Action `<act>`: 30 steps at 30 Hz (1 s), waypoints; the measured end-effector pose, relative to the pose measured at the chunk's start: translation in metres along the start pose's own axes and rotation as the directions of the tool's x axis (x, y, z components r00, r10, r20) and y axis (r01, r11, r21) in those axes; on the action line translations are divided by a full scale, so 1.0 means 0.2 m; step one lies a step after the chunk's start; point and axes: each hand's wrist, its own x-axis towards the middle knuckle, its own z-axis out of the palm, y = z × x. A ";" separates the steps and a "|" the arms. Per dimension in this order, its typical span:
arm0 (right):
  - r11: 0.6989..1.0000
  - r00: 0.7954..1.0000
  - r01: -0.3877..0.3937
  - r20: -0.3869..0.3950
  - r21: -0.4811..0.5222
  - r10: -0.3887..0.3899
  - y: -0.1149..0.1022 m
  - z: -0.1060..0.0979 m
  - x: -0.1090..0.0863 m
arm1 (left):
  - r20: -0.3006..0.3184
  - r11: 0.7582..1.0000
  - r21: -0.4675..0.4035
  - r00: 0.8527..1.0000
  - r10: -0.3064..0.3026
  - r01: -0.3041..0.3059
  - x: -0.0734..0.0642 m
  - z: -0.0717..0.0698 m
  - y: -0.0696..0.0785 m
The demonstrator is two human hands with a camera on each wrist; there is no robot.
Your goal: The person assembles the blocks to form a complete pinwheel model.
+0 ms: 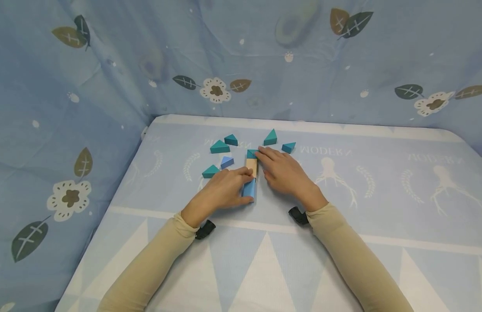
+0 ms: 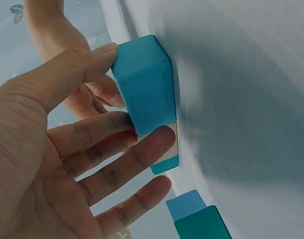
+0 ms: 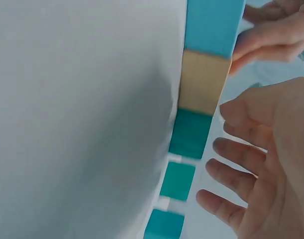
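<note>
A row of blocks lies on the table: a light blue block [image 1: 249, 190] nearest the person, a plain wooden block [image 1: 251, 168] beyond it, and teal pieces [image 1: 251, 153] at the far end. My left hand [image 1: 227, 190] holds the blue block [image 2: 147, 94], thumb at its near end and fingers along its left side toward the wooden block. My right hand [image 1: 281, 169] lies at the right of the row, fingertips by the teal end. In the right wrist view its fingers are loosely extended beside the wooden block [image 3: 204, 82], gripping nothing.
Left of the row lie several triangular blocks, teal ones [image 1: 219, 147] and a blue one [image 1: 227, 162]. To the far right of it sit a teal triangle [image 1: 270, 138] and a bluer triangle [image 1: 289, 147]. A patterned curtain [image 1: 264, 56] hangs behind the table.
</note>
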 end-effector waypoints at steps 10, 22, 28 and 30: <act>0.981 0.981 -0.191 -0.005 -0.011 0.191 0.16 -0.09 -0.03 | 0.013 1.000 -0.001 1.000 -0.006 0.006 0.01 0.00 0.00; 0.964 0.963 -0.266 0.039 -0.013 0.266 0.23 -0.11 -0.06 | 0.014 1.000 -0.006 1.000 -0.012 0.012 0.00 0.00 0.01; 0.965 0.965 -0.261 0.031 -0.011 0.262 0.23 -0.11 -0.05 | 0.006 1.000 -0.009 1.000 -0.010 0.010 0.00 0.00 0.01; 0.967 0.967 -0.253 0.024 -0.010 0.254 0.22 -0.11 -0.05 | 0.004 1.000 -0.013 1.000 -0.012 0.012 0.00 0.00 0.01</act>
